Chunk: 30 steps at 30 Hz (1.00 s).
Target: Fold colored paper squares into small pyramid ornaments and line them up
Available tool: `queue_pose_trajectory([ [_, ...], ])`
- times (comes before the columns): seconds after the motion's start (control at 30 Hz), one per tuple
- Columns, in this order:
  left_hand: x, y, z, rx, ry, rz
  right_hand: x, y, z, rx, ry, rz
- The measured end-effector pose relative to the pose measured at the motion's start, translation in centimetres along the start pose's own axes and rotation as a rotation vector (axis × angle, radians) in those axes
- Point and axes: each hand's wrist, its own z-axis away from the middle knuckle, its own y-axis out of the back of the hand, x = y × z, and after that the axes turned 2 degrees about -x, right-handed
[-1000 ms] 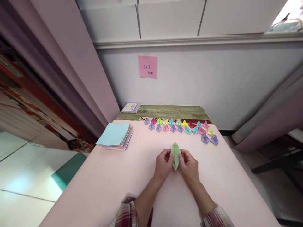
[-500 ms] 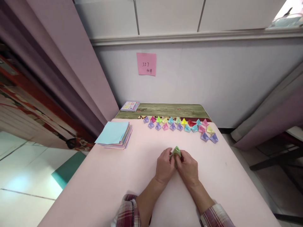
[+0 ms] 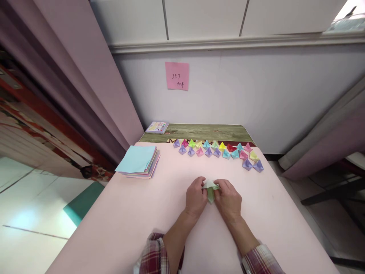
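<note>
A small green folded paper piece (image 3: pixel 210 189) sits between both my hands, just above the pink table (image 3: pixel 122 217). My left hand (image 3: pixel 196 197) pinches its left side with fingers curled. Closed on the right side of the piece is my right hand (image 3: pixel 229 200). Only the top and a lower point of the paper show between my fingers. Both forearms come up from the bottom edge in plaid sleeves.
Several small folded paper shapes (image 3: pixel 218 152) in many colours lie in two rows at the table's far edge. A stack of coloured paper sheets (image 3: pixel 138 161) lies at the far left. A small printed pack (image 3: pixel 156 127) rests on the green surface behind. A pink note (image 3: pixel 177 76) hangs on the wall.
The green paper was long and upright a second ago. My hands have since pressed it down into a shorter, flatter shape while staying in the same spot.
</note>
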Motion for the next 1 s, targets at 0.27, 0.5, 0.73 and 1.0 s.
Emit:
queue_pose_trajectory([
  [0.27,-0.3,1.8,-0.7,-0.105,-0.068,-0.088,0.9,0.8,-0.3,-0.079,0.158,-0.022],
  [0.5,-0.9,2.9,-1.3,-0.265,-0.195,-0.027,1.8,1.7,-0.8,-0.224,0.284,-0.088],
  [0.73,-1.9,4.0,-1.9,-0.409,-0.181,0.096,3.0,2.6,-1.1,-0.321,0.366,-0.166],
  [1.0,-2.0,4.4,-2.1,-0.436,-0.113,0.206,3.7,3.3,-1.6,-0.434,0.196,-0.191],
])
